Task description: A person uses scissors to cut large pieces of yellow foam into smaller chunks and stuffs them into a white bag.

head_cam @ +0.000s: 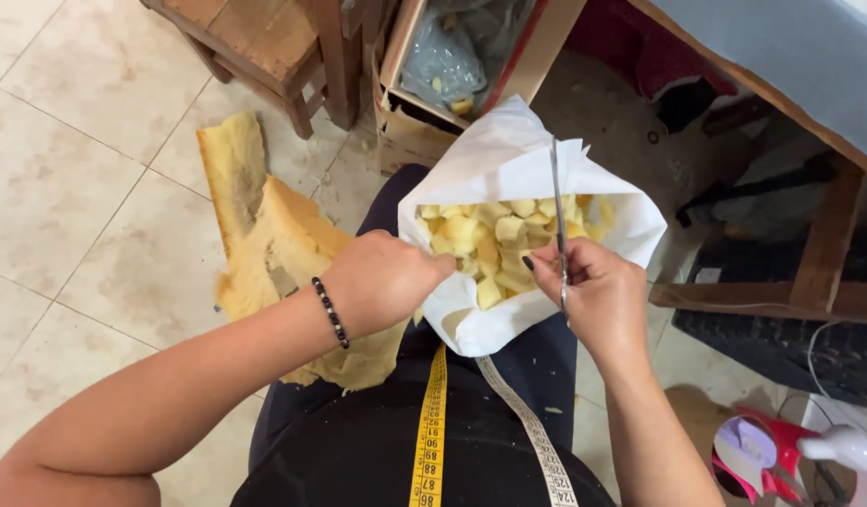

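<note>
Left hand (387, 279) closed on the near edge of a white bag (509, 169) of yellow foam bits (495, 246), frame centre; fingertips hidden. Right hand (593, 293) grips shut scissors (557, 221), blades up. Foam sheet (264, 244) on tiled floor (67, 188) left; open cardboard box (424, 103) top centre, contents unclear

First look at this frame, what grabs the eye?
A white bag of yellow foam pieces sits mid-frame on the lap, with the left hand gripping its near edge. The right hand holds scissors, blades pointing up over the bag. A torn foam sheet lies on the tile floor at left.
</note>
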